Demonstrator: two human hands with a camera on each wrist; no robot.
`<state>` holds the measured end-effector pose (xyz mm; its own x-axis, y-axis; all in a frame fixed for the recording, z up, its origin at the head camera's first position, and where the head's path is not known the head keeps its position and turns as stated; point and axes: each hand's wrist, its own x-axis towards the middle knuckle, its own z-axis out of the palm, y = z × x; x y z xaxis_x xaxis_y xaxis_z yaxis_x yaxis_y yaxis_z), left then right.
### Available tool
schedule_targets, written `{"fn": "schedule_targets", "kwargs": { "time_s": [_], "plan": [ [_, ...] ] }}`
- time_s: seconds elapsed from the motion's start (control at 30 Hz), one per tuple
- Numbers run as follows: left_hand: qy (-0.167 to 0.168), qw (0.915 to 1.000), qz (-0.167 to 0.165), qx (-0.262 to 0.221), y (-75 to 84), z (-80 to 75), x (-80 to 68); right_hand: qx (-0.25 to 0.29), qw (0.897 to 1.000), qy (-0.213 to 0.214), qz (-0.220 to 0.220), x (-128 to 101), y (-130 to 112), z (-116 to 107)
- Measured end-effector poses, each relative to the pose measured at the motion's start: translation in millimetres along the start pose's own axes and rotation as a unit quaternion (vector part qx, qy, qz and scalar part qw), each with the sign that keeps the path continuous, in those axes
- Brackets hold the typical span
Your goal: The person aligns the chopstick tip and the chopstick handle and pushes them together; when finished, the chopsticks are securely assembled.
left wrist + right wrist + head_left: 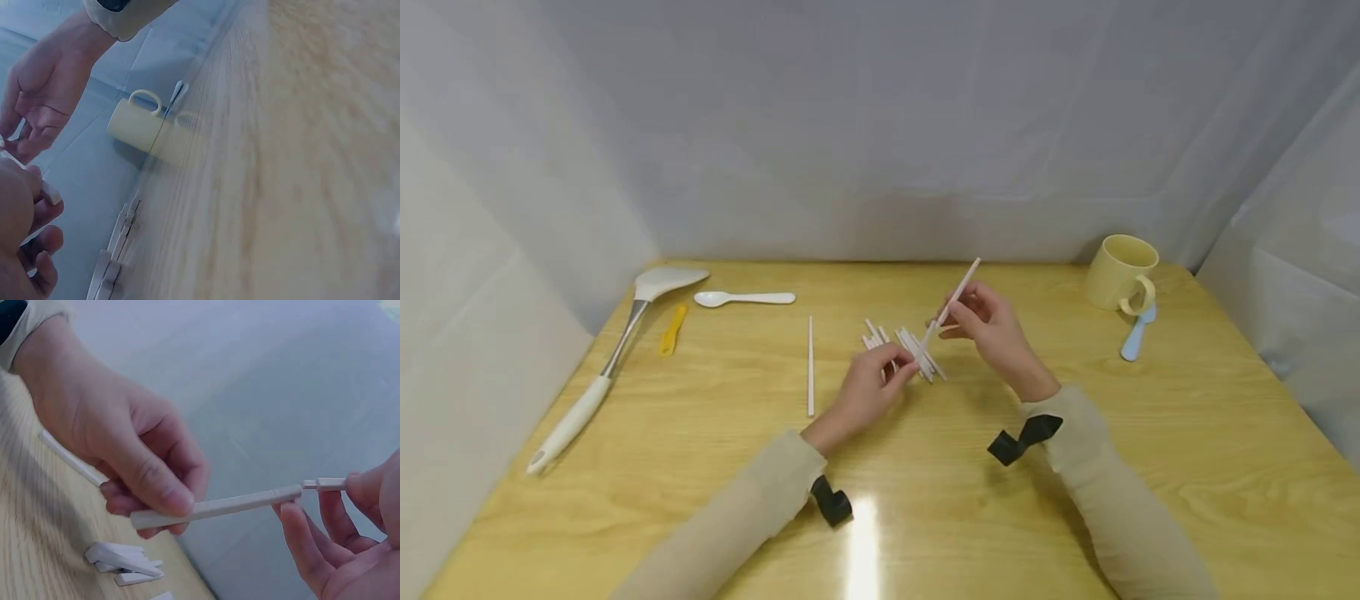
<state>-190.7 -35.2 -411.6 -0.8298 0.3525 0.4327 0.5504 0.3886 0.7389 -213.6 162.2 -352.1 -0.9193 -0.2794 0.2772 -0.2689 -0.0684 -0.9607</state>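
A: Entry. Which step are you on?

B: Joining, by my reading. Your left hand [865,392] pinches the lower end of a white stick [951,302] between curled thumb and fingers. Your right hand [988,325] pinches the upper part, fingers curled round it. The stick is held above the table [1150,467], tilted up toward 1 o'clock.

A: Where are the other sticks?

B: The pile of white sticks [906,346] lies flat just under both hands. A single stick [810,367] lies apart at 9 o'clock from the pile.

A: What does the next move call for?

B: In the right wrist view a narrow tip [328,484] meets the thicker segment [212,508]. I judge you need both pinches firm and the two parts kept in line while you press.
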Motion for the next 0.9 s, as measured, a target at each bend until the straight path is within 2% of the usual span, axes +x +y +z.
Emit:
{"fn": "schedule_targets", "kwargs": {
  "time_s": [0.17,0.27,0.47,0.73,0.9],
  "plan": [
    [-0.007,0.9997,0.007,0.023,0.5,0.8,-3.9,0.026,0.999,-0.013,0.024,-2.2,0.0,-0.6],
    [-0.01,0.9991,0.012,0.039,-0.6,0.9,-5.3,0.011,0.999,-0.018,0.03,-2.6,0.8,-1.1],
    [-0.012,0.9992,0.009,0.037,-2.0,-0.5,-4.8,-0.014,0.999,-0.024,0.024,-2.0,0.8,-1.3],
    [-0.008,0.9982,0.018,0.056,-4.1,-0.5,-2.2,-0.007,1.0,-0.012,0.027,0.7,-0.2,-3.3],
    [-0.008,0.9997,0.013,0.02,-5.1,1.3,-3.2,-0.005,1.0,-0.003,0.028,-0.2,-0.6,-1.7]
  ]
}}
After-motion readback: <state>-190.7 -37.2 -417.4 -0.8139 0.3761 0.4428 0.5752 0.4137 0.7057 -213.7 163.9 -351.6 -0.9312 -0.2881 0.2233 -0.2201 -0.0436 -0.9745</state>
